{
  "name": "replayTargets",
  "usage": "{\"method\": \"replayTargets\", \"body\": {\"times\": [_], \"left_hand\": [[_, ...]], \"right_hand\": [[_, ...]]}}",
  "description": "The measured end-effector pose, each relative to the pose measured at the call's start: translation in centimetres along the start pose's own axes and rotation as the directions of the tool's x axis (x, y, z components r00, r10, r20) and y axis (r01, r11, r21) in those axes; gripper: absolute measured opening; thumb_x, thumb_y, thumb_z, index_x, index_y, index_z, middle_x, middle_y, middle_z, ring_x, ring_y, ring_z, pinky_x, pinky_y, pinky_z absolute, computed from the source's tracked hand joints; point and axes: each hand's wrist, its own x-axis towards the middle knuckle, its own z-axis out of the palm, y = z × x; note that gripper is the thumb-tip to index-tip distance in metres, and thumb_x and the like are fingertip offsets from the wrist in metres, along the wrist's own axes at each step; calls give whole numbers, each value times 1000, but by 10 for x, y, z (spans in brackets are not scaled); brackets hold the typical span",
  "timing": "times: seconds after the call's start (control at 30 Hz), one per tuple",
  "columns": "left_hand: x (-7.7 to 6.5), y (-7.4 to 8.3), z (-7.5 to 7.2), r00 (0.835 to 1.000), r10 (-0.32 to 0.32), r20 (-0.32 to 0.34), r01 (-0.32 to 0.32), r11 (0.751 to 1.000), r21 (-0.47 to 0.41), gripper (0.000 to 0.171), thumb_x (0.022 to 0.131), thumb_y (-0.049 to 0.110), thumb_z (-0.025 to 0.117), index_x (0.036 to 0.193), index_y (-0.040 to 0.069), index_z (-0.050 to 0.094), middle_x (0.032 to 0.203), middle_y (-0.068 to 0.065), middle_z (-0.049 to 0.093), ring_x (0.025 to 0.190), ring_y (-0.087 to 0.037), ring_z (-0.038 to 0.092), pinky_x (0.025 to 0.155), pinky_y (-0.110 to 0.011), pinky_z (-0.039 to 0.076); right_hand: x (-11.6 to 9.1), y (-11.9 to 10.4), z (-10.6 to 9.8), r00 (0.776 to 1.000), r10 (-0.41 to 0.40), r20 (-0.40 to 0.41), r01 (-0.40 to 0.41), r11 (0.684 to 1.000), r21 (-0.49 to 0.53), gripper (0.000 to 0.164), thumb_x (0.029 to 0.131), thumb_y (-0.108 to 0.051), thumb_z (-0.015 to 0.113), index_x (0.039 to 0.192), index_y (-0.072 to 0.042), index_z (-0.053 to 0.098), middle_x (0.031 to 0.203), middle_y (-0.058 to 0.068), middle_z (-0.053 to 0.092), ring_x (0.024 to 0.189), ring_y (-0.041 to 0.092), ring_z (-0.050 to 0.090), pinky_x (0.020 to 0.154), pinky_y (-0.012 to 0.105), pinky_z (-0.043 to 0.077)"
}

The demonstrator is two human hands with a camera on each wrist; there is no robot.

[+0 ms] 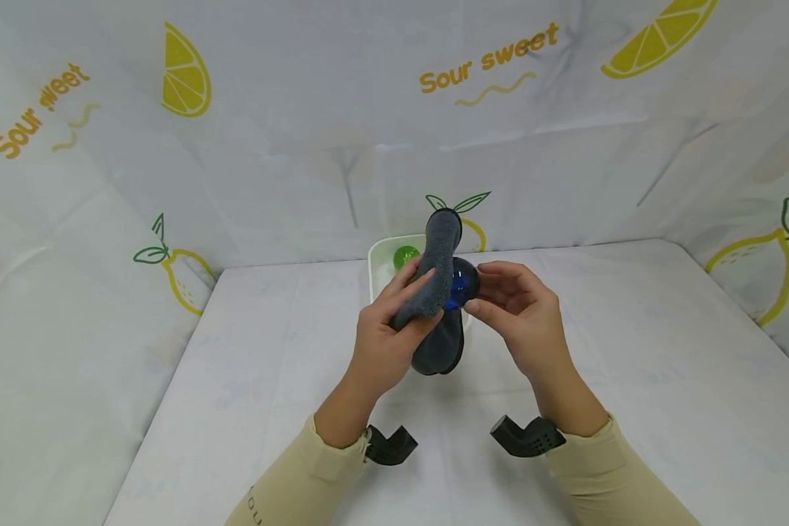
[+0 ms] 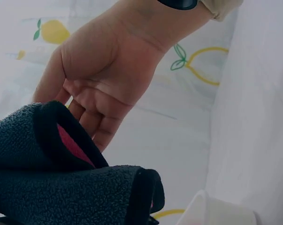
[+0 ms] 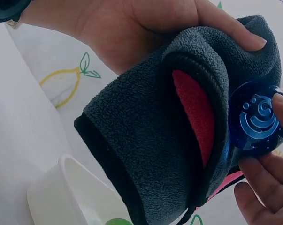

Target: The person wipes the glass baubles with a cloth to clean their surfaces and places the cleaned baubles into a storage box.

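My left hand (image 1: 383, 343) grips a folded dark grey cloth (image 1: 439, 252) with black edging, which hangs down below the fingers. A pink inner side shows through its folds in the right wrist view. Against the cloth sits a clear blue ball (image 3: 256, 117) with a raised swirl pattern. The right hand (image 1: 531, 321) pinches this ball between thumb and fingers from its right side. In the left wrist view the cloth (image 2: 61, 187) covers the ball and the right hand's fingertips.
Behind and below the cloth, a white plastic basin (image 1: 372, 256) stands on the white-covered table (image 1: 263, 365). Inside it lies a green ball (image 1: 405, 256). A white curtain (image 1: 315, 146) printed with lemons hangs at the back. Each wrist wears a black camera mount (image 1: 529, 437).
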Motion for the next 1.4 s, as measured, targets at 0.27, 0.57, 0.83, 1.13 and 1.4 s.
{"method": "replayTargets", "body": {"times": [0.27,0.57,0.83,1.13,1.4], "left_hand": [[-1,1,1,1000,4,2,-4,1000,-25,46,90,-4,66,135,2,59,155,1,41,143,-17,39,112,-41,39],[0,1,2,1000,11,-17,-12,1000,-19,46,89,-4,67,135,2,59,154,-2,43,141,-18,42,113,-43,39],[-1,1,1,999,-22,-25,24,999,45,47,92,2,66,137,9,59,151,-1,46,140,-17,43,112,-43,39],[0,1,1,998,-57,-18,57,998,38,45,95,7,64,138,15,56,153,1,43,142,-16,40,110,-42,41],[2,-2,3,995,-97,-10,98,995,22,44,98,12,60,141,18,51,146,-3,49,134,-20,49,105,-42,47]], "right_hand": [[-1,-1,1,999,19,50,-20,1000,21,43,85,15,64,125,-1,58,106,1,69,97,14,67,84,22,56],[-2,0,4,991,51,121,-61,995,80,32,93,10,53,122,-2,57,104,-1,71,94,11,66,82,22,55],[-4,-2,6,992,45,115,-41,998,-43,30,89,8,64,118,7,56,95,-2,69,85,11,65,75,20,55],[-4,1,10,995,-53,88,70,977,-204,47,78,8,77,121,4,60,108,3,68,98,12,66,81,23,56],[-4,2,13,966,-229,123,257,908,-332,54,69,11,84,118,-1,66,119,10,66,112,13,61,84,22,53]]}}
